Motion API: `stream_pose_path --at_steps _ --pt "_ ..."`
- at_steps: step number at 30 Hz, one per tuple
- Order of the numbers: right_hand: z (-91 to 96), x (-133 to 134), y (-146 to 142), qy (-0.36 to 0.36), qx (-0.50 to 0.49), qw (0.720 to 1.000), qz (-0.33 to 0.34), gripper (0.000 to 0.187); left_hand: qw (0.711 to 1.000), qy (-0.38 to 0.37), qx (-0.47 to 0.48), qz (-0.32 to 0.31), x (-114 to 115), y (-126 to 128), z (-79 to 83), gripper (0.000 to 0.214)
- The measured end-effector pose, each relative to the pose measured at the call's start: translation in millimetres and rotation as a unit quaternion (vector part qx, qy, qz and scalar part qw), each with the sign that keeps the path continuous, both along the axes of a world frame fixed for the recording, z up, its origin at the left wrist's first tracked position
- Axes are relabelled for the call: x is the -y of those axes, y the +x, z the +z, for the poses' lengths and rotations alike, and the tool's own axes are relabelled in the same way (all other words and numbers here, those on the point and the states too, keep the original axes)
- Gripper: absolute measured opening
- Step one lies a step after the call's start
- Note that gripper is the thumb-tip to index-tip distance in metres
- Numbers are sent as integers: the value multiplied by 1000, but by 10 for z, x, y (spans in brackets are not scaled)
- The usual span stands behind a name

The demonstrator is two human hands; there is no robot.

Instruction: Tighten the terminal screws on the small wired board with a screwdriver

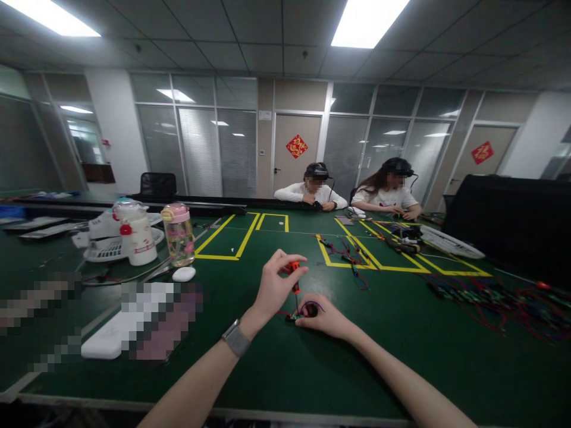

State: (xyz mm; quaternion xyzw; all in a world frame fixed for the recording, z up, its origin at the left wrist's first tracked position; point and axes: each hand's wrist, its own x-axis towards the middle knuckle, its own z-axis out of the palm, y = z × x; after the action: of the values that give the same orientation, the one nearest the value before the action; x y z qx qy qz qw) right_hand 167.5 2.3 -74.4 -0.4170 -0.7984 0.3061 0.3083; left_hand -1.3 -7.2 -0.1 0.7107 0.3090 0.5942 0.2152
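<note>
An orange-and-black screwdriver stands nearly upright in my left hand, its handle between thumb and fingers. Its thin shaft points down at a small circuit board on the green table. From the right, my right hand pinches the board's edge with closed fingers. Red and dark wires run out from the board, and one purple-blue wire loops over my right fingers. The exact contact of the tip with the board is too small to make out.
Left stand a white bottle, a pink-lidded bottle and a white power bank. Wired boards lie heaped at right, near a white basket. Yellow tape marks the table. Two people work opposite.
</note>
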Motion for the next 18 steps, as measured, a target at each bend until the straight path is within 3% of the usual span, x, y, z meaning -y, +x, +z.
stream_pose_path --at_steps 3,10,18 --pt "5 1 -3 -4 0 1000 2 12 1000 15 -19 -2 44 21 -11 22" --pt "-7 4 -16 -9 -2 1000 -9 14 991 -44 -6 -124 84 71 -32 32" --pt "26 30 -28 -17 1 1000 -12 14 998 38 -44 -6 142 77 -13 15"
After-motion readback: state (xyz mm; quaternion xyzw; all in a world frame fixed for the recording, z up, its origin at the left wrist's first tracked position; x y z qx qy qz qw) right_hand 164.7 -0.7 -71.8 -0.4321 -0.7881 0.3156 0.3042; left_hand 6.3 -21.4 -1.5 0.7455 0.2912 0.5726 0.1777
